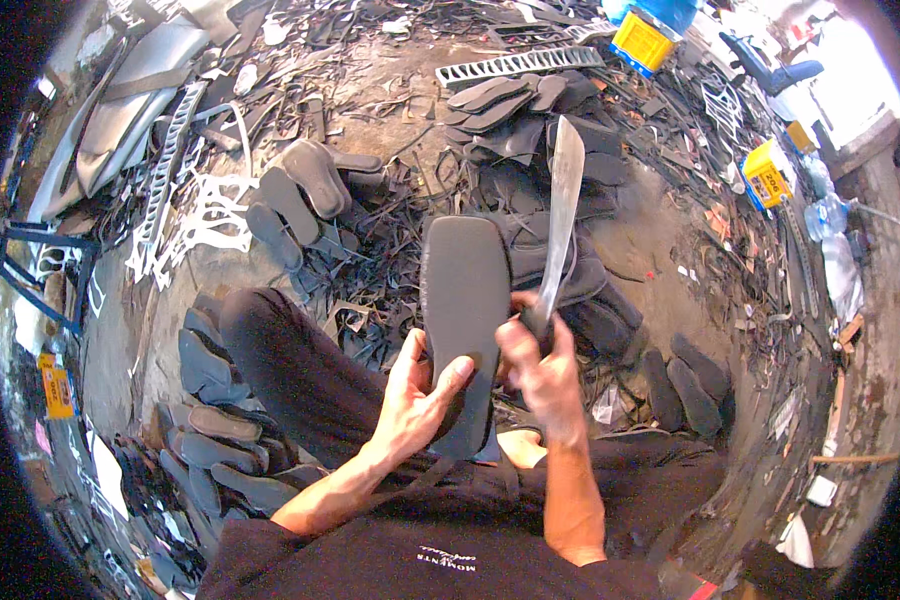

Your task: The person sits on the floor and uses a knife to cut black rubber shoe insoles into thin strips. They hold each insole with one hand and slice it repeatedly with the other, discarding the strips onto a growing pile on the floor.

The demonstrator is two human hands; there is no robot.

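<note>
A dark grey shoe sole (464, 290) with a squared far end stands upright in front of me. My left hand (422, 395) grips its near left side, thumb laid across its face. In my right hand (542, 365) is a long knife (563, 205) with a broad steel blade, its tip pointing up and away from me. The fingers wrap round the dark handle, most of which they hide. The blade is to the right of the sole, apart from it. Part of the right hand is blurred and comes close to the sole's right edge.
Piles of dark soles (505, 110) lie ahead, with more soles (215, 450) at my left and others (695, 385) at my right. Black trimmings (370, 260) and white cut-out sheets (210, 220) litter the floor. Yellow boxes (642, 42) and a plastic bottle (825, 215) are farther off.
</note>
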